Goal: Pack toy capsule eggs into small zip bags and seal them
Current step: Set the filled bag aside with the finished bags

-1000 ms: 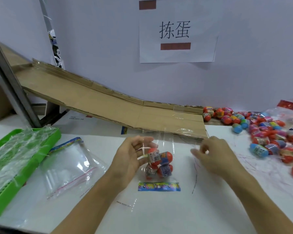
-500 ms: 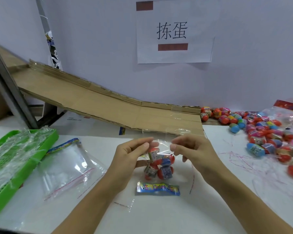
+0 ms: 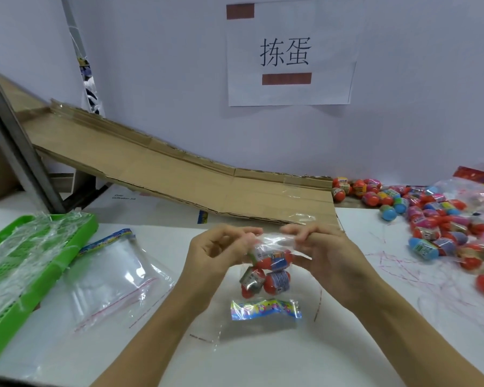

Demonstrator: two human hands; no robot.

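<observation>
Both hands pinch the crinkled top edge of a clear, glossy zip bag (image 3: pixel 274 241) above the white table (image 3: pixel 263 358): left hand (image 3: pixel 215 255) and right hand (image 3: pixel 327 255) close together. 3 smooth capsule eggs (image 3: pixel 266 270) hang inside. Loose eggs (image 3: pixel 442 230) crowd the table's right edge.

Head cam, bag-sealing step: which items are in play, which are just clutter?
In play:
left hand and right hand, pinching the zip bag's top
zip bag with capsule eggs inside
loose capsule eggs
empty zip bags

Lying about:
green tray
cardboard ramp
wall sign
</observation>
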